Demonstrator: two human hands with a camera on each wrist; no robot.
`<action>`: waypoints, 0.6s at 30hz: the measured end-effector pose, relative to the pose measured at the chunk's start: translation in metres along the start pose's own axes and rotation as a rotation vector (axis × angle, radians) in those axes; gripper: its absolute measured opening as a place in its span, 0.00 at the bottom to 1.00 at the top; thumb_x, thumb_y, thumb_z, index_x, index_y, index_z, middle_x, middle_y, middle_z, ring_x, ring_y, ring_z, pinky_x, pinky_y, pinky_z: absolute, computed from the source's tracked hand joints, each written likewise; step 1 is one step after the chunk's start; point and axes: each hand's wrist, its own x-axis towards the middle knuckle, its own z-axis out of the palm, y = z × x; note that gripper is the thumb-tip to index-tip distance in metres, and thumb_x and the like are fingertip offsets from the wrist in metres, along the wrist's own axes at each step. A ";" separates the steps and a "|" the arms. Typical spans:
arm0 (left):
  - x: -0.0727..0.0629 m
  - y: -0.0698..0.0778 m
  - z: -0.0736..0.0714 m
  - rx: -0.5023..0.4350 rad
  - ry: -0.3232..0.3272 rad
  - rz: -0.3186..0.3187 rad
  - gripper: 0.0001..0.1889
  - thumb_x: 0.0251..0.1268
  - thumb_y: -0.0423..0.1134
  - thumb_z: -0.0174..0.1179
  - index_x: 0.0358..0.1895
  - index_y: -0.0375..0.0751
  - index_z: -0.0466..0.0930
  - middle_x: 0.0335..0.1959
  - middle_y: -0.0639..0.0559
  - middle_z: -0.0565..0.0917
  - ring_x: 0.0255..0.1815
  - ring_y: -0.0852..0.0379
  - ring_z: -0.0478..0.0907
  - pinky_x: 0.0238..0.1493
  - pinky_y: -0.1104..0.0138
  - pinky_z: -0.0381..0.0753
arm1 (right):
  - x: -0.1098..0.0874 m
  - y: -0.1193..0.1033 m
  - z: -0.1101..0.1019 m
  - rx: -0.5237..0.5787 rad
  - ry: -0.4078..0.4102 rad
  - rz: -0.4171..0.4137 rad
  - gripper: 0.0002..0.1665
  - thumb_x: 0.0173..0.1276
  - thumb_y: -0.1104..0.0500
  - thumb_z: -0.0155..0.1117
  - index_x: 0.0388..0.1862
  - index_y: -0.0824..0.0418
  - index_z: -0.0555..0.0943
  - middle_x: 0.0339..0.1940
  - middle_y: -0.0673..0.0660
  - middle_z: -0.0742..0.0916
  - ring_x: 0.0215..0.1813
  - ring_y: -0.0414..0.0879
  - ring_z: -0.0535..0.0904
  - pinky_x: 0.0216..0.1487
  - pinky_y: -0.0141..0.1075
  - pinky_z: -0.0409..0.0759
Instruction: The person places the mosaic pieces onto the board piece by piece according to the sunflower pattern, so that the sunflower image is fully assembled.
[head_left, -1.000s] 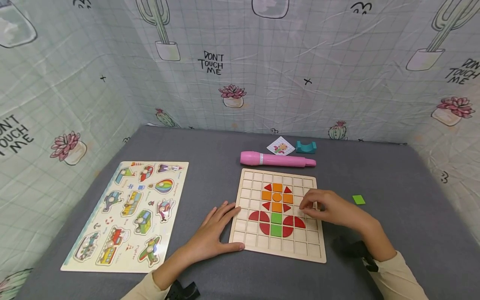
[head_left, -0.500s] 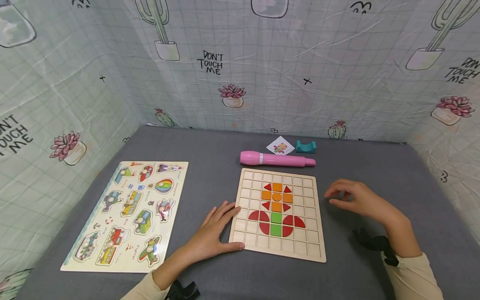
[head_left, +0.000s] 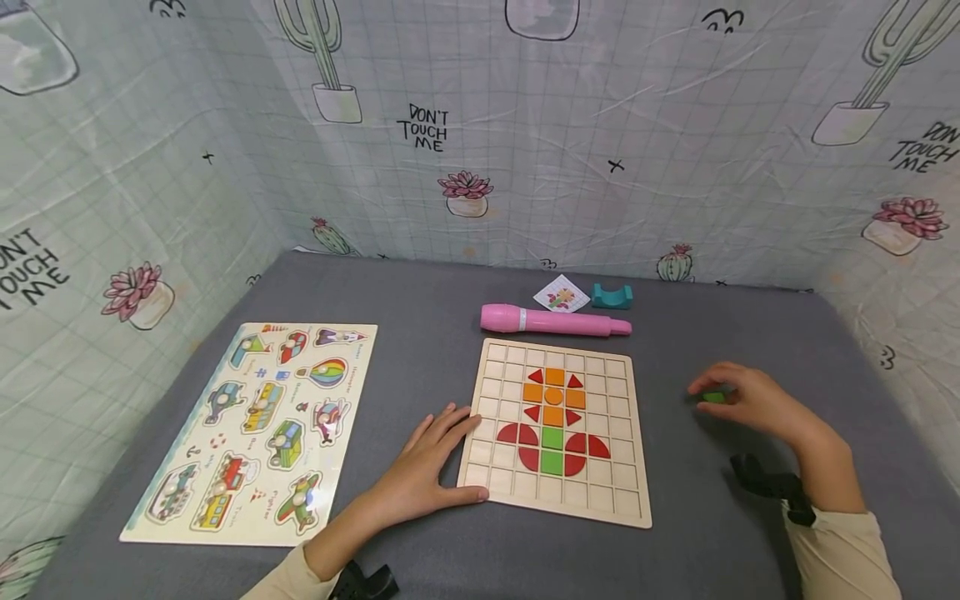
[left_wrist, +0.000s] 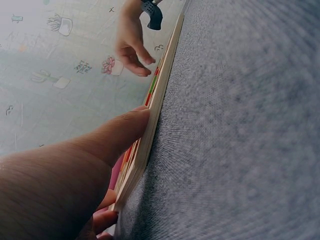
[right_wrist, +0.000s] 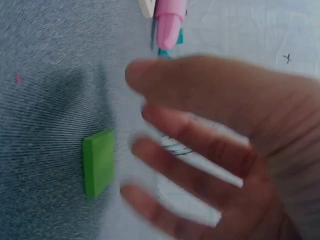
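Observation:
A wooden grid board point(head_left: 512, 475) lies flat on the dark cloth. On it a flower shape is laid out from orange squares, an orange circle, red triangles, red rounded pieces and green squares point(head_left: 552, 437). My left hand point(head_left: 429, 460) rests spread at the board's left edge, thumb point(left_wrist: 135, 122) and fingertips touching the rim. To the right of the board, my right hand point(head_left: 757, 407) hovers around a loose green square block point(head_left: 713, 397). In the right wrist view that block point(right_wrist: 100, 162) lies on the cloth, apart from the loosely bent fingers.
Behind the board lie a pink pen-shaped stick point(head_left: 555, 320), a small pattern card point(head_left: 562, 293) and a teal holder point(head_left: 612, 296). A vehicle picture puzzle point(head_left: 315, 400) occupies the left side. Printed fabric point(head_left: 540, 150) hangs along the back and sides.
My right hand has left the board's right side and moved rightward to the loose green block. My left hand stays at the board's left edge.

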 end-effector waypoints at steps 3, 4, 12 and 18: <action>0.000 0.000 0.000 0.003 -0.001 -0.002 0.49 0.52 0.61 0.69 0.75 0.46 0.60 0.76 0.46 0.59 0.79 0.45 0.46 0.77 0.46 0.39 | -0.003 0.006 0.001 -0.029 -0.010 0.042 0.12 0.53 0.68 0.75 0.38 0.63 0.84 0.43 0.63 0.81 0.46 0.61 0.77 0.40 0.50 0.80; 0.000 0.000 0.000 0.003 -0.001 -0.002 0.49 0.52 0.61 0.69 0.75 0.46 0.60 0.76 0.46 0.59 0.79 0.45 0.46 0.77 0.46 0.39 | -0.003 0.008 0.001 -0.035 -0.013 0.053 0.13 0.53 0.68 0.75 0.38 0.64 0.84 0.44 0.65 0.80 0.47 0.64 0.76 0.41 0.54 0.79; 0.000 0.000 0.000 0.001 0.004 0.000 0.49 0.52 0.61 0.70 0.75 0.45 0.60 0.75 0.46 0.59 0.79 0.46 0.46 0.77 0.47 0.39 | -0.008 0.016 -0.001 -0.002 -0.058 0.104 0.16 0.52 0.69 0.75 0.41 0.68 0.83 0.44 0.67 0.80 0.45 0.60 0.76 0.39 0.49 0.82; 0.000 0.000 0.000 0.002 0.005 0.003 0.49 0.52 0.61 0.70 0.75 0.45 0.60 0.75 0.46 0.59 0.79 0.45 0.46 0.77 0.46 0.39 | -0.010 0.017 0.000 0.000 -0.037 0.111 0.15 0.54 0.69 0.74 0.41 0.68 0.83 0.40 0.60 0.81 0.37 0.37 0.74 0.33 0.35 0.82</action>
